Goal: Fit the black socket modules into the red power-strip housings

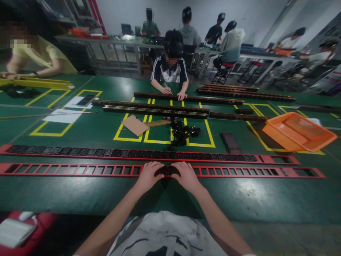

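Pale grey wall behind; long metal-legged workbenches before it, red-seated stools nearby. Green-topped worktable across foreground, pale light glaring off surface. Grey floor at lower right.

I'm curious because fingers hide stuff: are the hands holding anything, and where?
The left hand and right hand span the middle of the nearer red slotted frame; whether they grip it or the black pieces between them can't be told.

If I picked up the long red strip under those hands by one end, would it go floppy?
The red strip might sag a little, being long and narrow. It's probably light for its length: green table shows through many openings. Lying flat, it likely wouldn't roll.
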A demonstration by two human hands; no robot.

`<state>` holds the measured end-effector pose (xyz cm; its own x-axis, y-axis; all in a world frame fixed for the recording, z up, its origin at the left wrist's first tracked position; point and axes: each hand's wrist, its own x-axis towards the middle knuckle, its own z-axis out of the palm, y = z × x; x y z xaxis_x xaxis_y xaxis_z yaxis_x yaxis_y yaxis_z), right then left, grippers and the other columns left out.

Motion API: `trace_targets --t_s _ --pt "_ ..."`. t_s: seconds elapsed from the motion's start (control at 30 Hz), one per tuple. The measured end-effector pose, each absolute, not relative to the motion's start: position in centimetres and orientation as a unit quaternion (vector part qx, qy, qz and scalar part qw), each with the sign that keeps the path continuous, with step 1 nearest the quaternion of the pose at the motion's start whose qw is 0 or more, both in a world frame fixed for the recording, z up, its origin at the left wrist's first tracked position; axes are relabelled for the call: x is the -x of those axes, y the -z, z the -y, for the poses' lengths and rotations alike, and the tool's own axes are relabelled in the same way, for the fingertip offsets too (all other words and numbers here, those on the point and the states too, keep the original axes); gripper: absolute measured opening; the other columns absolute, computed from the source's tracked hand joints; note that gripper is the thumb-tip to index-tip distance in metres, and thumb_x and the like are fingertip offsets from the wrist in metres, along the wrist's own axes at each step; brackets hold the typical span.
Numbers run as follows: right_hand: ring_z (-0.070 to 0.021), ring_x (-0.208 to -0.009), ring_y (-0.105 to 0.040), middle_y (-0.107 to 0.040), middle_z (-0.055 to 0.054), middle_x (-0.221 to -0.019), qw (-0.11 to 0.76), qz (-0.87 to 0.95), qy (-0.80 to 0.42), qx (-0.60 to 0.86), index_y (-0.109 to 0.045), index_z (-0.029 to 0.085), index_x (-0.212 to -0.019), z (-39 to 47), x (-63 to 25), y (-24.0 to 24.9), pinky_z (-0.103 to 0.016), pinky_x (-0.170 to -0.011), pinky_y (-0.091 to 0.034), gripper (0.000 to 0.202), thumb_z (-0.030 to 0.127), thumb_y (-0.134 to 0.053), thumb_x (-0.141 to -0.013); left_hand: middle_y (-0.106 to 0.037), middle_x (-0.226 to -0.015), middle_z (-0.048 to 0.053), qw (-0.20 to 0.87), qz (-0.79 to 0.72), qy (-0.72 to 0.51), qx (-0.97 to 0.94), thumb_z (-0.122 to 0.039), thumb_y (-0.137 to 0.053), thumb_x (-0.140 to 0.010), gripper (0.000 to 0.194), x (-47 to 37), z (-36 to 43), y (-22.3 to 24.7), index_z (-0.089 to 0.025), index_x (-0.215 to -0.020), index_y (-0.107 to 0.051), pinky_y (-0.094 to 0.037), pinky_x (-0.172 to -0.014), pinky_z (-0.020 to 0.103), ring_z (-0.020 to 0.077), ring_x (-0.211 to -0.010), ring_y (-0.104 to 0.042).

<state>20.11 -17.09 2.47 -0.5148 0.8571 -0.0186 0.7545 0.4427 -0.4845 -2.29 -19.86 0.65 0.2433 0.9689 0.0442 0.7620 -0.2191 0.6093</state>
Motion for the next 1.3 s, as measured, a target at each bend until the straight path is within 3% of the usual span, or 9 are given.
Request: trace_targets --t_s 0.23,0.6,0.97,1.3 --pt "-0.0216 -0.111 -0.057 -0.066 -0.005 -0.116 0.122 0.829 -0.223 0.498 -0.061 0.024 -0.117 16.5 -22.0 -2.3 -0.039 -0.097 -0.039 0.032 0.024 -0.068 -0.086 -0.066 -0.119 0.003 0.235 -0.566 -0.22 -0.759 -0.029 -0.073 -0.08 0.04 0.5 19.2 -0.1 -0.025 -0.118 -0.063 -0.04 -0.093 0.039 0.0222 -0.11 -0.057" --pt "-0.0274 -0.112 -0.059 -0.066 -0.01 -0.121 0.057 0.852 -0.188 0.485 -0.064 0.019 -0.119 15.1 -24.3 -3.5 -0.044 -0.097 -0.044 0.041 0.026 -0.074 -0.08 -0.066 -0.119 0.003 0.225 -0.548 -0.239 -0.769 -0.032 -0.072 -0.081 0.041 0.4 18.7 0.6 -0.027 -0.121 -0.062 -0.041 -0.094 0.041 0.0235 -0.11 -0.057" --pt "-0.027 -0.111 -0.06 -0.068 -0.009 -0.12 0.052 0.868 -0.176 0.461 -0.066 0.022 -0.123 14.6 -25.6 -3.1 -0.042 -0.098 -0.046 0.043 0.03 -0.074 -0.081 -0.066 -0.118 0.004 0.226 -0.543 -0.244 -0.771 -0.034 -0.07 -0.083 0.039 0.5 18.7 0.5 -0.027 -0.12 -0.062 -0.041 -0.093 0.041 0.0239 -0.11 -0.058" --pt "-0.0259 -0.113 -0.06 -0.068 -0.009 -0.12 0.092 0.848 -0.216 0.476 -0.068 0.021 -0.119 14.2 -29.1 -2.5 -0.043 -0.101 -0.046 0.04 0.024 -0.073 -0.079 -0.066 -0.118 0.003 0.224 -0.54 -0.254 -0.771 -0.034 -0.068 -0.084 0.039 0.4 18.8 0.6 -0.027 -0.122 -0.061 -0.041 -0.094 0.041 0.0233 -0.109 -0.058"
